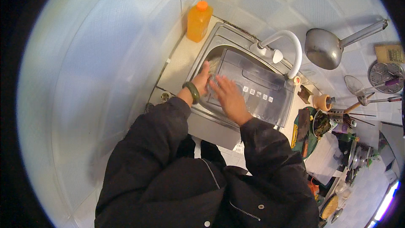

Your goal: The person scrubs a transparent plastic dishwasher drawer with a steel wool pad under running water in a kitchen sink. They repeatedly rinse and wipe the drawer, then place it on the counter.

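A clear plastic drawer-like bin [261,84] lies tilted across a stainless steel sink [211,40]. My left hand [201,82], with a green bangle at the wrist, is at the bin's left end, thumb raised; its fingertips are partly hidden. Just right of it, my right hand [230,98] is spread over the bin's left part, its fingers blurred. Whether it touches the bin cannot be told. Something pale lies in the basin beyond my left hand. A white curved faucet [295,49] stands behind the bin.
A bottle of orange liquid [198,22] stands at the sink's far left corner. A metal ladle [324,47] hangs at the right wall. Along the right counter are a cleaver [303,123] on a green board, a bowl of greens [322,123] and a utensil holder [336,116]. A tiled wall rises at left.
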Motion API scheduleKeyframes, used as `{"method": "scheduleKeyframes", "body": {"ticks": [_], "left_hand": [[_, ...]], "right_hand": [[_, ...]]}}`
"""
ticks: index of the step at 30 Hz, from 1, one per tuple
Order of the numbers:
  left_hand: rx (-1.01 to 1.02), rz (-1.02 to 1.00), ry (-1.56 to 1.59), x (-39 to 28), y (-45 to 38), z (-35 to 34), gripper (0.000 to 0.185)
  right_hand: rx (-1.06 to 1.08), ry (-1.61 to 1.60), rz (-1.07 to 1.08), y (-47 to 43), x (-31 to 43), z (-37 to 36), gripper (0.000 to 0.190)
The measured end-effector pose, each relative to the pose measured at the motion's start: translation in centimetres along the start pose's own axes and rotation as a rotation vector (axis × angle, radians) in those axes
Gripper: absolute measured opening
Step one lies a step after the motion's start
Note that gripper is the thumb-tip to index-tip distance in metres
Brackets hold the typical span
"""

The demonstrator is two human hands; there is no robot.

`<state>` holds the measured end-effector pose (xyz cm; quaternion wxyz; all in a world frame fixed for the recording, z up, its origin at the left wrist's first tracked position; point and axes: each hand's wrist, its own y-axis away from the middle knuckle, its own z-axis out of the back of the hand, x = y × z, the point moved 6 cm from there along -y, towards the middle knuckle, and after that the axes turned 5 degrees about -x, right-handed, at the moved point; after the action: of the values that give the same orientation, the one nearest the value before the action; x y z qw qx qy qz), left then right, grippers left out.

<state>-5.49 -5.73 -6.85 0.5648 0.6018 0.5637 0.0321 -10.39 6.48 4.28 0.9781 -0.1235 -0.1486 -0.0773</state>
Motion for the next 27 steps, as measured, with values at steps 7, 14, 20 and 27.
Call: {"method": "scheduleKeyframes", "body": {"ticks": [7, 14, 20, 27], "left_hand": [[-0.276, -0.371, -0.853, -0.1, 2.3, -2.4, 0.086], [-0.189, -0.44, -0.681, 1.0, 2.8, -3.4, 0.089], [-0.14, -0.452, -0.708, 1.6, 2.0, -2.7, 0.085], [-0.144, -0.474, -0.737, 2.2, 1.2, -2.0, 0.079]], "right_hand": [[-0.253, 0.071, -0.188, -10.3, -8.0, -1.8, 0.044], [-0.145, -0.005, -0.583, -8.9, -15.9, -0.9, 0.043], [-0.394, 0.009, -0.097, -9.2, -9.7, -2.0, 0.043], [-0.185, 0.226, -0.499, 0.7, -19.2, 1.8, 0.042]]}}
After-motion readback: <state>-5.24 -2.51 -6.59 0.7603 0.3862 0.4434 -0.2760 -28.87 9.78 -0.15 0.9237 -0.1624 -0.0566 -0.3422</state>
